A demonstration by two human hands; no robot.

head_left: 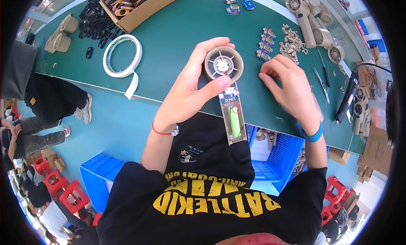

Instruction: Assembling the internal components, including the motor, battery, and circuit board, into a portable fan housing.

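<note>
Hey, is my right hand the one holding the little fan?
No, the left hand grips the fan, while the right hand is apart from it, near the circuit boards.

An assembly workshop is showing: a green workbench (pixel 169 46) is stretching across the upper frame, circuit boards (pixel 266 44) and beige fan shells (pixel 322 37) are lying toward the upper right, a cardboard box (pixel 148 13) is holding loose parts (pixel 122 2) at upper left, and red stools (pixel 72 196) are standing near people (pixel 57 217) at lower left.
</note>
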